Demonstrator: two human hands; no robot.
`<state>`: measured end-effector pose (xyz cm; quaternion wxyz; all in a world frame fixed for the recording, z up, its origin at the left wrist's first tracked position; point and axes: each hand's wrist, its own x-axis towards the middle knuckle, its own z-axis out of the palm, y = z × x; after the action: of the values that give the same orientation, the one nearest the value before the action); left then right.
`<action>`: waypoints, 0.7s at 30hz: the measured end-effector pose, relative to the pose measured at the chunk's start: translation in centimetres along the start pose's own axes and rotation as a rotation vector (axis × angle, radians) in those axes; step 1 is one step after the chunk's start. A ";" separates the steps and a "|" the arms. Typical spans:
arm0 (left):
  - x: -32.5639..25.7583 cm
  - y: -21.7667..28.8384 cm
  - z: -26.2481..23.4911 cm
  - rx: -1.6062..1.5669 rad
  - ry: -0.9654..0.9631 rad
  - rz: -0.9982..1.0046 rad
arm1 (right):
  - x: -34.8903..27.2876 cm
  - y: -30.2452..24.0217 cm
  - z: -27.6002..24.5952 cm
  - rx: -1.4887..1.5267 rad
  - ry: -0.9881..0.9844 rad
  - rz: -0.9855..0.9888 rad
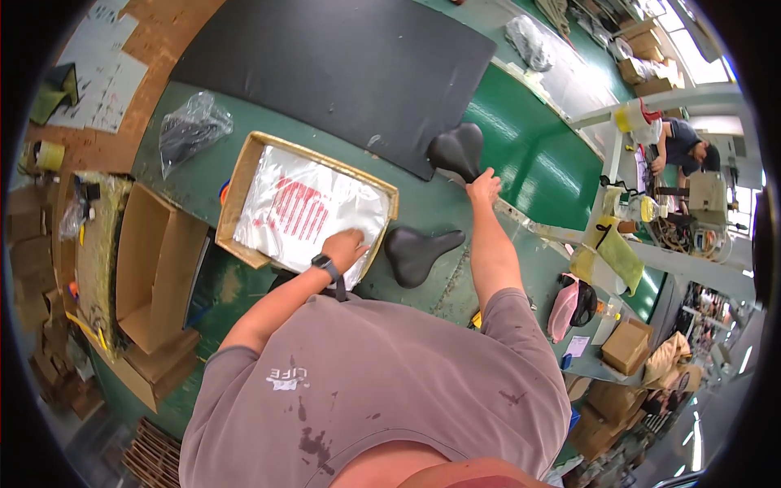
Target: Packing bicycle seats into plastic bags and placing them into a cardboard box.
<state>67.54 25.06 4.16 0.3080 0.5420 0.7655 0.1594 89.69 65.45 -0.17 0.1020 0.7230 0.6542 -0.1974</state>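
Note:
A black bicycle saddle lies by the corner of a dark mat, its narrow nose gripped by my right hand. Closer to me, a second black saddle rests on the green tabletop, untouched. To its left, a shallow cardboard box holds a stack of shiny clear plastic bags with red print. My left hand, with a watch on the wrist, is over the near right part of the stack. Its fingers are curled closed on the top bag's edge.
A large black mat covers the far table. Dark contents fill a clear bag at far left. An opened carton stands left of me. A pink pouch and small carton lie to the right, with a co-worker beyond.

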 end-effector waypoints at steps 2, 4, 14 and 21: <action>0.7 -1.8 1.4 0.044 0.088 -0.020 | -1.4 -0.7 3.4 -0.074 0.003 -0.066; 1.5 -4.3 2.6 0.010 0.080 0.058 | -2.7 0.6 4.6 0.114 -0.006 -0.095; 0.5 -12.8 5.1 -0.360 0.305 -0.048 | -34.3 6.7 -0.1 1.933 -0.542 0.151; 1.4 -14.7 1.5 -0.934 -0.023 -0.225 | -50.5 1.4 7.7 1.347 -0.318 0.004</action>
<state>57.49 20.92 -5.91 0.5423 0.2611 0.6624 0.4460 86.58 16.40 13.89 -0.2741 0.5922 0.3646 -0.6642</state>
